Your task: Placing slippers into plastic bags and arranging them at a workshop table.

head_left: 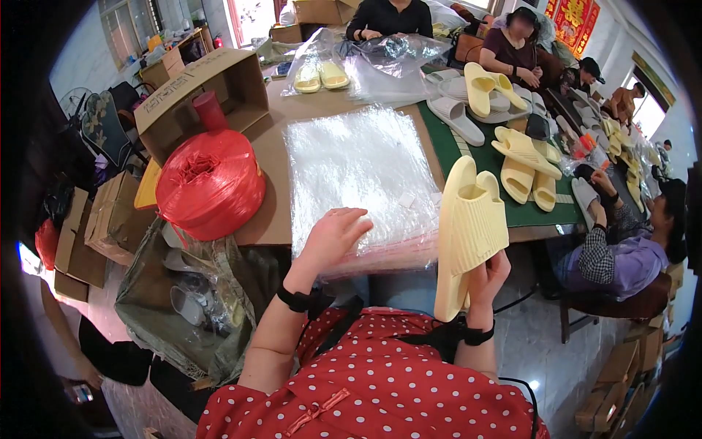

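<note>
the right hand [490, 279] clamps yellow slippers [477, 228] while the left hand [334, 235], thumb and fingers apart, is over clear bags [358, 157]

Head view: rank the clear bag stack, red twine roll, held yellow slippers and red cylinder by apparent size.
1. Clear bag stack
2. Red twine roll and held yellow slippers: too close to rank
3. Red cylinder
</note>
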`<control>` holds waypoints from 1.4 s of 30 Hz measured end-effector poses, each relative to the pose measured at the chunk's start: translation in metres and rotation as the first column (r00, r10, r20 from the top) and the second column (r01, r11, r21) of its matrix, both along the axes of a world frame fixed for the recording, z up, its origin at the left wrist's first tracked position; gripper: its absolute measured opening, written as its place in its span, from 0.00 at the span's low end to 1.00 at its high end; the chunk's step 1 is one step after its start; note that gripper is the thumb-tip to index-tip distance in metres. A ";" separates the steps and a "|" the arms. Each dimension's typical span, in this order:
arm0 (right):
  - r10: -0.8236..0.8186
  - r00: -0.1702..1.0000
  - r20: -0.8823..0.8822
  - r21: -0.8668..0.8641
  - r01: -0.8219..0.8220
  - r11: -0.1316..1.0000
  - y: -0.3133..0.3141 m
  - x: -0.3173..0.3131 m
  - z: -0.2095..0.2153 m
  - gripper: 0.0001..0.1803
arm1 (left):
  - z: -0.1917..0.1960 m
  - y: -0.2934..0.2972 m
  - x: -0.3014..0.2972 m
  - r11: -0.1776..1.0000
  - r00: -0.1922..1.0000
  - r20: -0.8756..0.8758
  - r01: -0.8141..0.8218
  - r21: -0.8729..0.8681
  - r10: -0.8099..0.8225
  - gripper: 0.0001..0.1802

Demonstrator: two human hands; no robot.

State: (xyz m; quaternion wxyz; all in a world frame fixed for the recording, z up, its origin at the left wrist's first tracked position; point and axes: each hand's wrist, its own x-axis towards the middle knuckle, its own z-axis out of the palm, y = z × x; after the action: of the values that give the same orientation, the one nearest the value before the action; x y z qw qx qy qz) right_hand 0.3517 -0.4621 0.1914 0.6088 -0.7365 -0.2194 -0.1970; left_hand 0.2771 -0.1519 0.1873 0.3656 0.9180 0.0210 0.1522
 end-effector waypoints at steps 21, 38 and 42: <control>0.193 0.978 -0.080 -0.507 -0.206 0.837 0.040 -0.026 0.009 0.13 | 0.020 0.005 0.011 0.926 0.978 0.205 0.042 -0.375 0.038 0.17; 0.345 0.926 0.153 -0.482 -0.235 0.844 0.147 0.060 -0.010 0.07 | 0.050 -0.028 -0.008 0.907 0.883 0.214 0.418 0.043 -0.417 0.18; 0.229 0.946 0.230 -0.593 -0.051 0.804 0.200 0.081 -0.007 0.06 | 0.059 -0.019 -0.018 0.916 0.886 0.238 0.397 0.048 -0.397 0.17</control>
State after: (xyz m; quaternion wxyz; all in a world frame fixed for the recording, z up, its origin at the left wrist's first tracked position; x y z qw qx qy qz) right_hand 0.4324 -0.2625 0.1848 0.3295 -0.8311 -0.4099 -0.1807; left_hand 0.2592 -0.1714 0.2463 0.3895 0.8769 -0.2119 0.1854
